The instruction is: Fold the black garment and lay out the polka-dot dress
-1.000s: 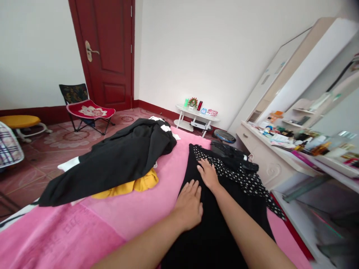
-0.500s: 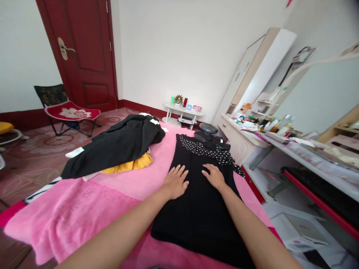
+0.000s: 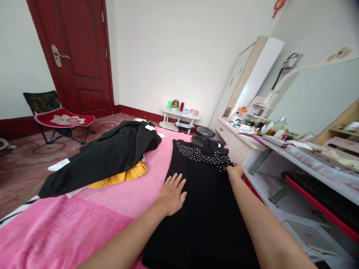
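A black dress (image 3: 209,209) with a white-dotted black ruffle (image 3: 202,155) at its far end lies spread on a pink blanket (image 3: 112,200). My left hand (image 3: 172,194) rests flat on the dress near its left edge, fingers spread. At the right end of the ruffle, my right hand (image 3: 234,170) has its fingers closed on the dotted cloth. The fingertips of that hand are partly hidden.
On the left of the blanket lies a black garment (image 3: 112,149) over a yellow cloth (image 3: 120,177). A dressing table (image 3: 232,130) crowded with bottles stands to the right. Behind are a low white stand (image 3: 179,113), a red folding chair (image 3: 64,116) and a door (image 3: 75,48).
My right hand has moved right and away from me, from lying on the dress to gripping the ruffle's right end. My left hand stays flat on the dress. The view has shifted slightly.
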`<state>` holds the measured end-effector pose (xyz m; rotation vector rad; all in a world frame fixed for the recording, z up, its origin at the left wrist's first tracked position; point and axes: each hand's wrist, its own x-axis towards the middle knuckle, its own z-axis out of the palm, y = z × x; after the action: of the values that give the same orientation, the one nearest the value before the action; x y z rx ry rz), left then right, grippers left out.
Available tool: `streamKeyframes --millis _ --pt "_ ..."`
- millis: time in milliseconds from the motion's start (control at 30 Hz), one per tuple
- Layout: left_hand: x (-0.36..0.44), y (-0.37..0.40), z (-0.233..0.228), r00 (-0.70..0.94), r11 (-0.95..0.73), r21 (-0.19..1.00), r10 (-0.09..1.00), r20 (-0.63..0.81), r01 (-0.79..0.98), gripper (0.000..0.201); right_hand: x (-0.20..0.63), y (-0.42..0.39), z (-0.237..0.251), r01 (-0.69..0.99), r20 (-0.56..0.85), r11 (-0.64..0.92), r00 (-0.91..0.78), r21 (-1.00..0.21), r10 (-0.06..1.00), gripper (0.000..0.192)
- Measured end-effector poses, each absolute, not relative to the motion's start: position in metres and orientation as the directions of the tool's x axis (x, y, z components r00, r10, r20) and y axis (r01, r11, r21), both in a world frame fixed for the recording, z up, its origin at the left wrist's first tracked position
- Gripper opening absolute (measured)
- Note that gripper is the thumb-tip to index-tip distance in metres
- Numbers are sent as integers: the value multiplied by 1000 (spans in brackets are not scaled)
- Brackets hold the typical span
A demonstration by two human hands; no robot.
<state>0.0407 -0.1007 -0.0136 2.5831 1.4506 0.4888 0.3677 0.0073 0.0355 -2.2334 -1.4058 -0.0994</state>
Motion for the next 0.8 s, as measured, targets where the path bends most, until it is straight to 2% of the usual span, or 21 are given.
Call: streamKeyframes --millis 133,333,400,467,567,700,733,767,800 --pt "40 -102 -13 483 -527 290 849 212 799 54 373 -2 49 813 297 -503 578 -294 760 41" --pt "38 -101 -10 484 -529 327 848 214 783 53 377 -17 93 866 349 -486 495 -120 796 32" --pt "37 -101 -8 485 -528 349 849 210 774 53 382 -20 109 857 362 -504 504 -103 784 35" --pt "35 -102 -8 480 -522 371 853 206 769 52 389 -22 123 864 308 -497 497 -86 811 40" --pt "33 -101 -8 469 -512 400 859 206 760 50 394 -25 135 910 241 -414 407 -23 881 36" --pt "28 -84 2 493 -540 420 840 225 729 43 370 -38 137 955 307 -296 291 -30 906 29" --pt "27 -76 6 508 -549 425 834 217 720 38 361 -45 136 977 249 -207 214 -56 945 28" --pt "27 -66 11 520 -551 433 830 200 713 31 350 -52 134 991 131 -92 104 -98 986 27" --pt "27 -56 16 527 -546 442 831 180 711 25 341 -59 132 986 -44 16 -23 -167 999 26"
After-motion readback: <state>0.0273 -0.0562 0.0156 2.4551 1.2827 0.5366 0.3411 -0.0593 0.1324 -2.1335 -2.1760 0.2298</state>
